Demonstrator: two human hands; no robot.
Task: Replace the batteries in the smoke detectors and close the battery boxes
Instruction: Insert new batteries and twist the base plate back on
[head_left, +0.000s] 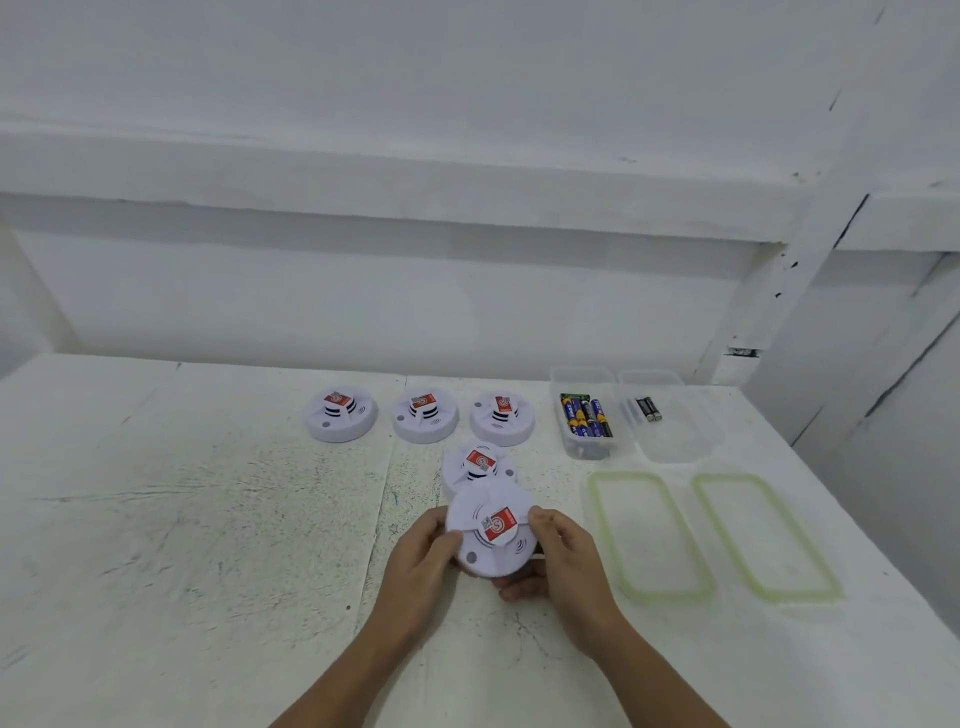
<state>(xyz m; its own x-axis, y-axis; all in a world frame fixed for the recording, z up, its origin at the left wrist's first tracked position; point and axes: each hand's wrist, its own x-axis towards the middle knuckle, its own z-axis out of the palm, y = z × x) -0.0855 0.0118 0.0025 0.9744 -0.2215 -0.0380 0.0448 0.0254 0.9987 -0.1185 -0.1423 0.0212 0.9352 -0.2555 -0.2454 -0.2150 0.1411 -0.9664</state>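
In the lower centre of the frame the smoke detector (492, 530) sits label-up between the left hand (421, 556) and right hand (563, 551), each clasping an opposite rim edge, so its battery side likely faces down and needs flipping

Batteries (587, 421) in box (571, 382), right of detectors (423, 415)

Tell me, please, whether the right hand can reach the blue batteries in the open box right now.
Probably yes, once freed: the right hand grips the smoke detector with the left hand, but the box of blue batteries stands lidless with no obstacle between them.
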